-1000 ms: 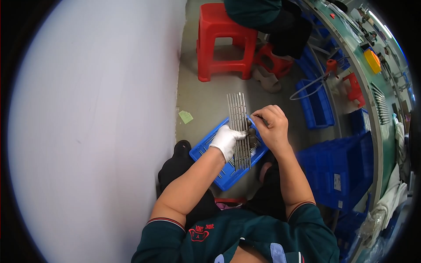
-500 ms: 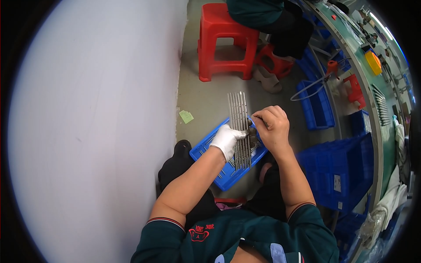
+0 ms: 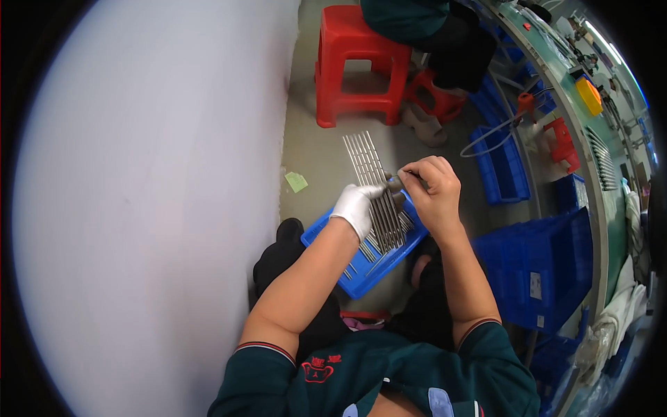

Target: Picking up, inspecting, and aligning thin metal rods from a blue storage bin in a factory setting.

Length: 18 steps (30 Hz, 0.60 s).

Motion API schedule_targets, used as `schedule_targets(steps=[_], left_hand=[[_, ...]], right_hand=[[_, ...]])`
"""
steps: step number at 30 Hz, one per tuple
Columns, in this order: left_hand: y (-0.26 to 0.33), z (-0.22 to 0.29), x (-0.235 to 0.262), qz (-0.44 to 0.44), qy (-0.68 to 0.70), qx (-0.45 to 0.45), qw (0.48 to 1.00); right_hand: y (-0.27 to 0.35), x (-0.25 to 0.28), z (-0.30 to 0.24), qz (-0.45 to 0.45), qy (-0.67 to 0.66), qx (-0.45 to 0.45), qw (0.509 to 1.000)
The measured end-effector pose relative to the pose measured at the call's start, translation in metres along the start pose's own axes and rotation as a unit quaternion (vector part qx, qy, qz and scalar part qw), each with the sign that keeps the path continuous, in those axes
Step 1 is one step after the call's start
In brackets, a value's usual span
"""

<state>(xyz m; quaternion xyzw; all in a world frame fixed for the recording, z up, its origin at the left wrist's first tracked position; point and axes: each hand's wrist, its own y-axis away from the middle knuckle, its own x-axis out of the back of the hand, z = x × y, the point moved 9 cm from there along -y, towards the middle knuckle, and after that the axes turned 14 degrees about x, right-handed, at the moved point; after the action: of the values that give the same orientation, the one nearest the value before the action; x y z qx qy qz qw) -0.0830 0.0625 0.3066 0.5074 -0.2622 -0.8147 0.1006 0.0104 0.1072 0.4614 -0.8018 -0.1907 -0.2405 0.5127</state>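
Over the near-left part of a blue tray (image 3: 326,244) that rests on the person's lap: one left hand (image 3: 356,207), in a white glove, fingers wrapped around a flat bundle of thin metal rods (image 3: 379,191). The rods lie side by side like a comb, their far ends reaching out past the tray's far edge over the grey floor (image 3: 326,149), their near ends pointing down into the tray.

At the tray's far-right edge: one right hand (image 3: 432,193), bare, fingers curled together and pinched on the right side of the same rod bundle, thumb and forefinger meeting at the rods. The two hands sit just beside each other, nearly touching.

In the tray, under the bundle: several loose rods (image 3: 367,257) of the same kind, lying at odd angles.

On the floor, near the white wall (image 3: 153,208): a small pale green scrap of paper (image 3: 296,181). Farther off: a red plastic stool (image 3: 358,66), with another person seated beyond it. To the right: stacked blue crates (image 3: 542,271) and a curved green workbench (image 3: 563,90).
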Motion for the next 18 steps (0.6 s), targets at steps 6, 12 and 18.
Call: schedule_targets(steps=[6,12,18], left_hand=[[0.006,0.013,0.001,0.011,0.071,-0.015,0.997],[0.006,0.014,0.013,0.034,0.105,-0.028,0.993],[0.005,0.009,0.022,0.026,0.093,0.003,0.995]], right_hand=[[0.011,-0.016,0.006,-0.060,-0.044,-0.067,0.995],[0.023,-0.032,0.011,-0.037,-0.108,-0.098,0.989],[0.022,-0.040,0.005,-0.043,-0.105,-0.078,0.990]])
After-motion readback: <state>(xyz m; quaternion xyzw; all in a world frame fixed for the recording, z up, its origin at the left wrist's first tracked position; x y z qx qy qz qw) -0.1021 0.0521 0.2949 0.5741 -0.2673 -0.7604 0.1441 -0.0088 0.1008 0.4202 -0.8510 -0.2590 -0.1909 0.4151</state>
